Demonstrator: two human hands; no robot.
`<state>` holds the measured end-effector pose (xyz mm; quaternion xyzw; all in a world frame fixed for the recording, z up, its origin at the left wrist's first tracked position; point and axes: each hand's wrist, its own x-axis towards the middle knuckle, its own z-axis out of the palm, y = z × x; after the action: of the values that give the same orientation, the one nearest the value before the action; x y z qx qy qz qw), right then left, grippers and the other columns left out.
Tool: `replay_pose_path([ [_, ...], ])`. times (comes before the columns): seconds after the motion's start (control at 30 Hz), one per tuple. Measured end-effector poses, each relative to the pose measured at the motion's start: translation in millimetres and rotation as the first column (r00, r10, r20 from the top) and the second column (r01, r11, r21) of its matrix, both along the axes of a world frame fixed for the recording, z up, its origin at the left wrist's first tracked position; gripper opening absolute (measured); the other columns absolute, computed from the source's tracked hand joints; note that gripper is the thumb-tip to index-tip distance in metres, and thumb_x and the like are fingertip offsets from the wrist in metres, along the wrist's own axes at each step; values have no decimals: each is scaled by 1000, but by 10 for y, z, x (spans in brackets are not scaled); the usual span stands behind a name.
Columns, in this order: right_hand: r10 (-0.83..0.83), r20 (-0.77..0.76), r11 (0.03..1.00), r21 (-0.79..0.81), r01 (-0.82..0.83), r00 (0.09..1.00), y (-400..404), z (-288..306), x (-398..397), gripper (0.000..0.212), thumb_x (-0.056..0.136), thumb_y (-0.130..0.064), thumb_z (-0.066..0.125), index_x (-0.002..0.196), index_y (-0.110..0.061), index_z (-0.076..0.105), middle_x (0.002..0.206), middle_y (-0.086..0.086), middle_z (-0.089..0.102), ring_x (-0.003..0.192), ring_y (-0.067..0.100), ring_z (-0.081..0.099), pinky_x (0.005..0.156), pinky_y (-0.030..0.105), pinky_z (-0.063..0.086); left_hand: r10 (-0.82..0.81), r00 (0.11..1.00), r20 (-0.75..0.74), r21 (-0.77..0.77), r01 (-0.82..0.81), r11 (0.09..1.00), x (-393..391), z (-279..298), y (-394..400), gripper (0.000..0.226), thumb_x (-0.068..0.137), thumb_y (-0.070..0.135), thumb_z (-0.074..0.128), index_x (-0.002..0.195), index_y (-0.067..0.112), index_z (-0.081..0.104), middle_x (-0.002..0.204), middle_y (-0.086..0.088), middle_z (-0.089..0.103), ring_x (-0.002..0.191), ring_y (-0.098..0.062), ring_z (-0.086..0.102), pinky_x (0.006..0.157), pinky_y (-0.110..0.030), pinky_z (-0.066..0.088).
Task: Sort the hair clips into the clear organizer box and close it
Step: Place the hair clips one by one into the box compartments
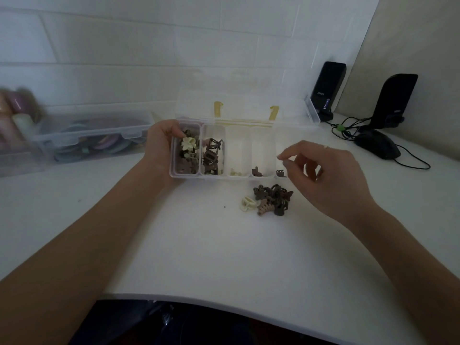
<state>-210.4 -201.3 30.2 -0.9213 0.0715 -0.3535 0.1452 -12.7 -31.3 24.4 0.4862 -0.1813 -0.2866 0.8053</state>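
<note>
A clear organizer box [237, 176] lies open on the white table, its lid [246, 107] tipped back toward the wall. Its two leftmost compartments hold brown clips and a cream flower clip [188, 143]; the three to the right each hold a small clip or two. My left hand [160, 145] grips the box's left end, thumb over the rim. My right hand [321, 168] hovers over the right end, fingers apart and empty. A small pile of loose brown clips [272, 199] with a cream clip [248, 204] lies on the table in front of the box.
A clear storage bin [92, 135] with coloured items stands at the left by the wall. Two black speakers [328, 90] [395, 100] and a black mouse [377, 144] with cables sit at the back right. The table's curved front edge [224, 306] is near me.
</note>
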Motion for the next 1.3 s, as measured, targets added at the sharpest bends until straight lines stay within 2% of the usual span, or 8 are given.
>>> replay_pose_path([
  [0.17, 175, -145, 984, 46, -170, 974, 14, 13, -36, 16, 82, -16, 62, 82, -29, 70, 43, -13, 47, 42, 12, 46, 48, 19, 34, -26, 999, -18, -21, 26, 999, -49, 17, 9, 29, 51, 14, 37, 56, 11, 65, 61, -5, 59, 55, -23, 58, 58, -26, 52],
  [0.4, 124, -444, 990, -3, -140, 887, 64, 7, -34, 27, 74, -24, 64, 90, -45, 70, 51, -15, 56, 51, 6, 51, 50, 12, 31, -2, 1000, -15, -13, 2, 1000, -1, 5, 0, 27, 47, 16, 40, 61, 11, 63, 64, -5, 59, 57, -24, 59, 59, -28, 52],
  [0.57, 91, -417, 996, 42, -81, 904, -18, 87, -61, 35, 74, -11, 56, 87, -40, 71, 43, -6, 46, 46, 9, 43, 48, 22, 30, -6, 1000, 26, 3, 6, 1000, 28, -4, 3, 34, 41, 19, 45, 72, 12, 57, 74, -5, 54, 66, -25, 55, 65, -30, 49],
  [0.7, -46, -462, 993, -119, -10, 886, -23, 137, -97, 38, 78, -19, 54, 98, -48, 68, 53, -40, 49, 55, -3, 49, 48, 19, 26, -17, 1000, 20, -1, 17, 1000, 29, 7, -1, 42, 31, 19, 51, 71, 11, 55, 71, -6, 54, 64, -26, 56, 67, -31, 48],
  [0.8, -102, -467, 983, -185, 16, 878, -31, 142, -109, 39, 83, -26, 55, 109, -54, 60, 45, -11, 49, 49, 3, 40, 50, 18, 26, -10, 1000, 8, 8, 10, 1000, 45, -5, 2, 48, 27, 18, 54, 74, 10, 57, 71, -6, 57, 63, -26, 59, 67, -32, 49],
  [0.93, -122, -512, 984, -172, 38, 850, -65, 146, -97, 35, 86, -35, 56, 117, -53, 55, 50, -11, 43, 49, 2, 37, 49, 18, 26, 13, 1000, 4, 3, -13, 1000, 23, -7, 0, 42, 33, 21, 49, 73, 10, 58, 69, -6, 57, 60, -25, 59, 62, -30, 49],
  [1.03, -116, -530, 989, -143, 46, 840, -86, 129, -82, 24, 86, -38, 58, 108, -48, 63, 50, -12, 44, 48, 2, 40, 48, 18, 26, 7, 1000, 1, 0, -7, 1000, 3, -2, 0, 32, 47, 17, 40, 73, 10, 58, 67, -6, 57, 60, -24, 57, 60, -29, 50],
  [1.3, 64, -445, 997, 62, -40, 893, -17, 59, -26, 3, 82, -31, 68, 80, -33, 70, 45, -17, 53, 46, 8, 55, 54, 28, 48, 11, 1000, 7, 15, -11, 1000, 23, -19, 2, 37, 49, 17, 41, 80, 9, 59, 69, -6, 58, 60, -22, 60, 60, -27, 50],
])
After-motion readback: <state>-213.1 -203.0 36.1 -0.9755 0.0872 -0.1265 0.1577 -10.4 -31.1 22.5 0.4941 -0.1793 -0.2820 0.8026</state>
